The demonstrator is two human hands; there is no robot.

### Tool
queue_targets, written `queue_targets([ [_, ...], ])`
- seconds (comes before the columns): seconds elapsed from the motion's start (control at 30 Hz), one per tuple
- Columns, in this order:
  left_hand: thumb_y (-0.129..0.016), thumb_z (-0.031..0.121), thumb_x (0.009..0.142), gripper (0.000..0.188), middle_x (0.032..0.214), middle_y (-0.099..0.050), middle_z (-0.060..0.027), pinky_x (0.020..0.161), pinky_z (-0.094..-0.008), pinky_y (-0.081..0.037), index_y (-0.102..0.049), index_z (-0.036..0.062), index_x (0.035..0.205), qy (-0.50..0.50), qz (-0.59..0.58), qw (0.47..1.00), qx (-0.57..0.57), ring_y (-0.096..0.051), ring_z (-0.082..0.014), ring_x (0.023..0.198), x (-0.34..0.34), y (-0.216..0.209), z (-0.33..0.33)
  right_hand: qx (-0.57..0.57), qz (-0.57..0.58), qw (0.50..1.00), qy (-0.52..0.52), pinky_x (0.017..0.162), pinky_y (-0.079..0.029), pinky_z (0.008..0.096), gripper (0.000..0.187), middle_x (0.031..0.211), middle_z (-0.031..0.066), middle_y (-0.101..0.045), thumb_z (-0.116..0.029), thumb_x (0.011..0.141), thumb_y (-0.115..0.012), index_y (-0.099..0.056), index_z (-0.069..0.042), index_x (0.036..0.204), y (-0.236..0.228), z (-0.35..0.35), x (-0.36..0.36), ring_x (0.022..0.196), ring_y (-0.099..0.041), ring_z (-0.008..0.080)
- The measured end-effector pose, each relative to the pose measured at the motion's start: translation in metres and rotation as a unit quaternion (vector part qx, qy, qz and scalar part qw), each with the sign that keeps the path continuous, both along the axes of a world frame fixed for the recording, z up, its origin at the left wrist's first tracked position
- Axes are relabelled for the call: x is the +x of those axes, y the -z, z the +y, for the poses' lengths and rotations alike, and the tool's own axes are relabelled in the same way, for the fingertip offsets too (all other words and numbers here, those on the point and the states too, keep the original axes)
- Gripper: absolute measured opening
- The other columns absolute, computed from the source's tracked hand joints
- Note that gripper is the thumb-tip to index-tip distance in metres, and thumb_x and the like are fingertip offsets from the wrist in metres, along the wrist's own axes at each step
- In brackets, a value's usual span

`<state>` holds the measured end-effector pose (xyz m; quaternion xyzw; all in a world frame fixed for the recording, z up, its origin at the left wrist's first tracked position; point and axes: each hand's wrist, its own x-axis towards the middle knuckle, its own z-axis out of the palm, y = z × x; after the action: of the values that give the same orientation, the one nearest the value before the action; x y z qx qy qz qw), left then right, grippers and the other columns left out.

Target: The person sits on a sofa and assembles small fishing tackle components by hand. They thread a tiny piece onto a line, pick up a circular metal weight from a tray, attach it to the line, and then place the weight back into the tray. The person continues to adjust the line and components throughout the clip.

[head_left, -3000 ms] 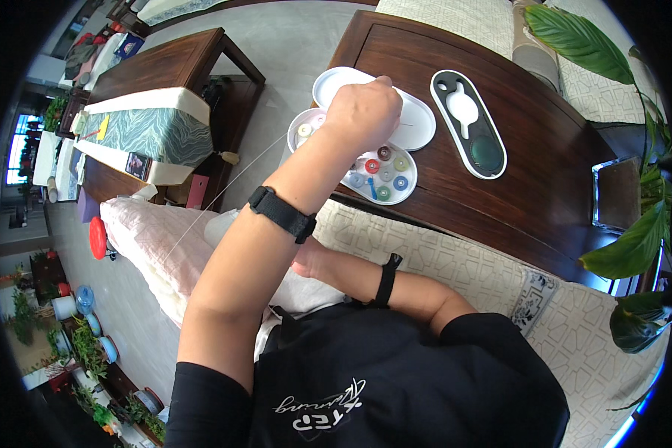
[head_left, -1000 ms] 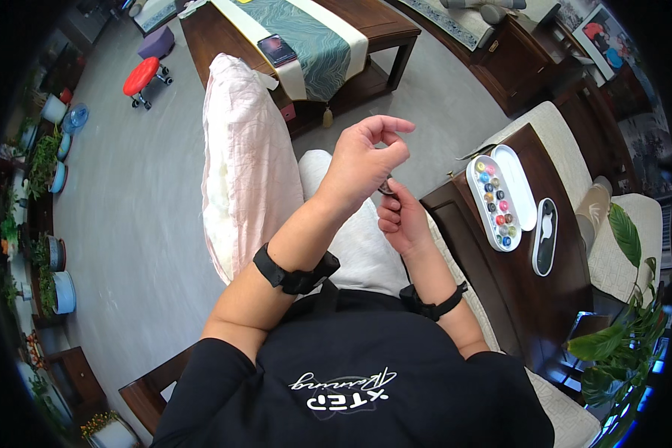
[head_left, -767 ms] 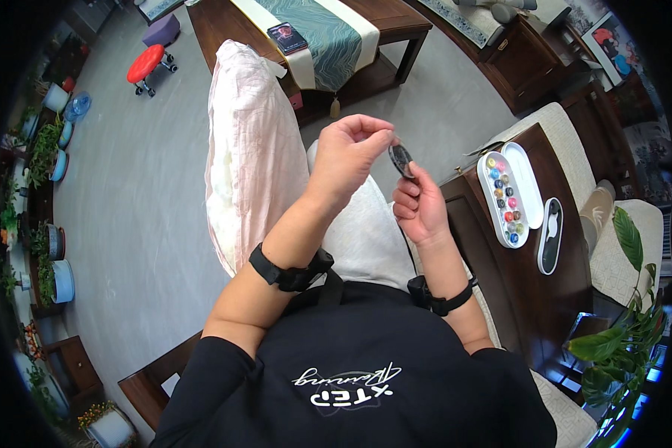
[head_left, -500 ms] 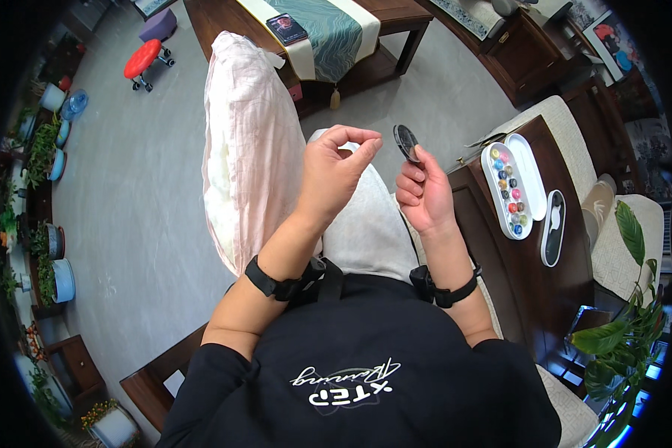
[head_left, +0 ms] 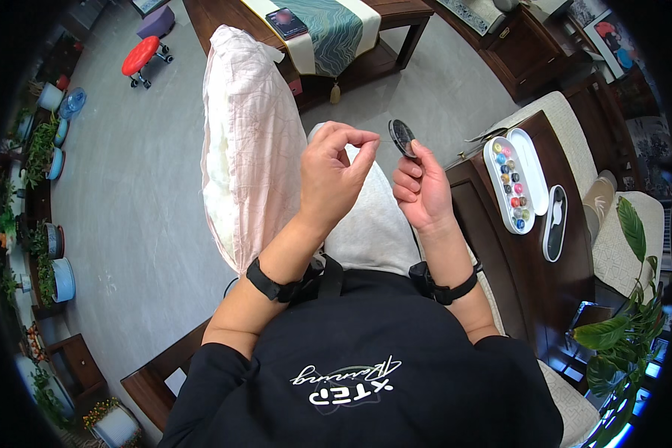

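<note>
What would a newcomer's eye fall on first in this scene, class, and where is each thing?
Probably the large pale pink cushion, left of centre, and the bright red stool at upper left. Near the middle, the right hand holds up a round dark disc, with the pinched left hand beside it. At right, colourful spools fill an open white case.

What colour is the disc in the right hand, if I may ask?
The disc is black, best seen in the head view.

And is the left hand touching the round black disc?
Apart: the head view shows a small gap between the left hand and the black disc.
</note>
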<state>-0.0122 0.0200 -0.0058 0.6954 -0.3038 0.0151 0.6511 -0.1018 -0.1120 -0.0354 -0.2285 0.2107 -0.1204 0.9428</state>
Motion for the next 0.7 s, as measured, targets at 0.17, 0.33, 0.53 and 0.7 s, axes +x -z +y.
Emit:
queue_targets([
  [0.17, -0.071, 0.006, 0.080, 0.004, 0.078, -0.059, -0.0017, 0.047, -0.0224, -0.036, -0.071, 0.0050, 0.083, 0.003, -0.009, 1.000, -0.006, -0.042, -0.0060, 0.051, -0.001, 0.003, -0.001, 0.006, 0.001, 1.000, -0.004, 0.036, -0.023, 0.0176, 0.016, 0.060, -0.0084, -0.037, -0.026, 0.094, -0.057, -0.050, -0.016, 0.083, 0.000, 0.004, 0.001, 0.045, -0.029, 0.0025],
  [0.33, -0.071, 0.006, 0.079, 0.004, 0.078, -0.059, -0.0018, 0.046, -0.0226, -0.036, -0.071, 0.0051, 0.083, 0.000, -0.012, 1.000, -0.007, -0.042, -0.0062, 0.050, -0.001, 0.005, -0.002, 0.009, 0.000, 1.000, -0.010, 0.036, -0.023, 0.0174, 0.016, 0.060, -0.0085, -0.037, -0.026, 0.095, -0.056, -0.050, -0.016, 0.082, 0.002, 0.005, 0.002, 0.045, -0.029, 0.0025],
  [0.53, -0.072, 0.007, 0.079, 0.007, 0.079, -0.060, -0.0021, 0.048, -0.0237, -0.039, -0.072, 0.0070, 0.086, -0.006, -0.046, 0.998, 0.035, -0.046, -0.0082, 0.052, -0.004, 0.006, -0.001, 0.011, 0.002, 1.000, -0.019, 0.035, -0.024, 0.0166, 0.018, 0.059, -0.0087, -0.038, -0.026, 0.096, -0.054, -0.051, -0.016, 0.081, 0.001, 0.007, 0.002, 0.045, -0.031, 0.0026],
  [0.7, -0.073, 0.008, 0.079, 0.021, 0.082, -0.060, -0.0024, 0.050, -0.0253, -0.042, -0.072, 0.0102, 0.099, -0.017, -0.166, 0.983, 0.077, -0.051, -0.0110, 0.054, -0.006, 0.007, -0.003, 0.013, 0.005, 1.000, -0.025, 0.035, -0.024, 0.0164, 0.017, 0.059, -0.0087, -0.038, -0.026, 0.096, -0.054, -0.051, -0.016, 0.081, 0.001, 0.012, 0.003, 0.045, -0.031, 0.0026],
])
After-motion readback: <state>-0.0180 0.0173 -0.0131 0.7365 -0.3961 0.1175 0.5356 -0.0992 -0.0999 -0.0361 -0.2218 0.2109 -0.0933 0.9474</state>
